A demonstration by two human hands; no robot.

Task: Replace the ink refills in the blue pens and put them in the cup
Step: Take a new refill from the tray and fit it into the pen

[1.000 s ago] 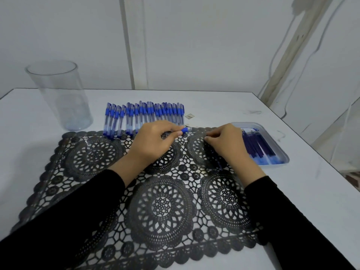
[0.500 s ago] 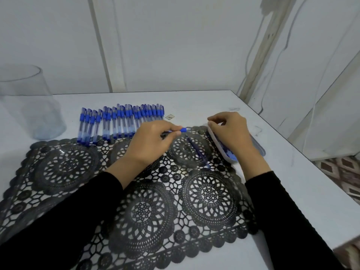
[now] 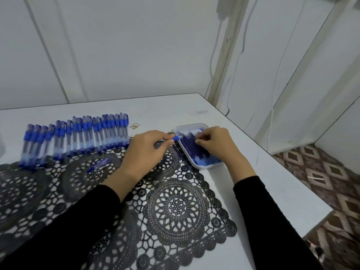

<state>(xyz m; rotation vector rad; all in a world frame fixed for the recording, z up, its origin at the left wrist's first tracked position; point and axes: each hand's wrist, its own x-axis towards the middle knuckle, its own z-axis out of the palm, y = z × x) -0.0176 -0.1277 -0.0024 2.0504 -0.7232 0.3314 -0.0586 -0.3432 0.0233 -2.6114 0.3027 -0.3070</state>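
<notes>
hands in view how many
2. The left hand grips a blue-tipped pen above the black lace mat; the right hand reaches among dark blue refills in the white plastic tray. None hidden.

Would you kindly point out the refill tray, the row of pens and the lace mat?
refill tray [image 3: 203, 167]: head view, near white rim.
row of pens [image 3: 78, 137]: head view, middle barrels.
lace mat [image 3: 177, 207]: head view, right rosette.
</notes>
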